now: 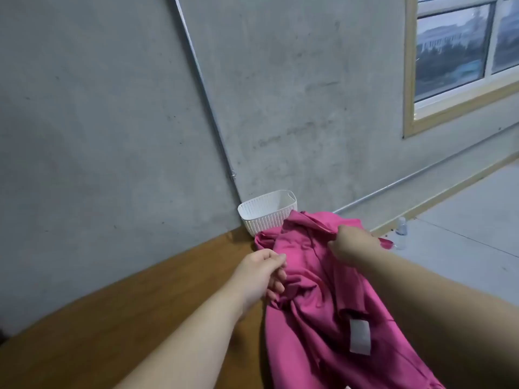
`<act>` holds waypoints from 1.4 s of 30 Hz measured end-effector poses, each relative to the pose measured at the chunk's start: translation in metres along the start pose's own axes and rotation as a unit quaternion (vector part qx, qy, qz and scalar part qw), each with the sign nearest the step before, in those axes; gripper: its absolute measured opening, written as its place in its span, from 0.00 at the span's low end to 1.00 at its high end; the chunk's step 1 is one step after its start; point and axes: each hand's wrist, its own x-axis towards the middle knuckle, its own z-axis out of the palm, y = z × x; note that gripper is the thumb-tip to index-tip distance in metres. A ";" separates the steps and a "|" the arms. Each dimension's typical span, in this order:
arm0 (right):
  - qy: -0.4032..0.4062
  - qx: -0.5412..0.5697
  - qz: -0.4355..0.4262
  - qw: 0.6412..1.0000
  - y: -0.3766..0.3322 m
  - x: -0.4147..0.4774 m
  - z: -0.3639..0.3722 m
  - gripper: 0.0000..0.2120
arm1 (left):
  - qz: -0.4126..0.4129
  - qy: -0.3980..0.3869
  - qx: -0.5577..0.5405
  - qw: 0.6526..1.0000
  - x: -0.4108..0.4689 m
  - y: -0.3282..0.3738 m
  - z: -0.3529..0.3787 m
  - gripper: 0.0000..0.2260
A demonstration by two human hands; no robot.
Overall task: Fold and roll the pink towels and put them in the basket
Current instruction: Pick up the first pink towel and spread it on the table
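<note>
Where the desk (118, 313) meets the grey wall (84, 136), one white basket (266, 213) stands in the corner, and only its own perforated inner side shows through the opening. A pink towel (314, 304) lies crumpled on the desk just in front, its far folds covering the basket's lower right side. The left hand (261, 272) pinches the towel's left edge; the right hand (351, 242) grips a raised fold. One white label (360, 336) shows on the cloth. One clear bottle (401, 231) stands on the floor (463, 220) beyond. Whether the heap is one towel or several, I cannot tell.
</note>
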 end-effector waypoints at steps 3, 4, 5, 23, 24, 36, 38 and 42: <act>0.020 -0.040 0.009 0.999 0.004 0.004 0.003 0.15 | 0.003 0.006 0.019 1.000 0.001 0.002 0.000 0.08; 0.018 -0.043 0.018 0.999 0.004 0.003 0.004 0.14 | 0.000 0.000 0.024 1.000 -0.001 0.000 -0.002 0.08; 0.020 -0.040 0.009 0.999 0.002 0.003 0.004 0.14 | -0.002 -0.002 0.024 1.000 -0.001 0.000 -0.003 0.08; 0.000 0.204 -0.385 0.900 -0.212 -0.171 -0.067 0.06 | 0.086 0.143 -0.155 0.974 -0.073 0.008 -0.123 0.15; -0.015 0.208 -0.393 0.896 -0.224 -0.177 -0.069 0.07 | 0.097 0.148 -0.155 0.972 -0.081 0.008 -0.135 0.13; 0.067 0.180 -0.414 0.890 -0.306 -0.195 -0.054 0.10 | 0.165 0.238 -0.023 0.957 -0.152 -0.012 -0.236 0.12; 0.101 0.087 -0.400 0.907 -0.309 -0.188 -0.046 0.10 | 0.173 0.277 0.005 0.945 -0.157 -0.017 -0.252 0.13; 0.048 0.009 -0.356 0.933 -0.320 -0.180 -0.047 0.07 | 0.204 0.319 0.058 0.924 -0.173 -0.016 -0.285 0.21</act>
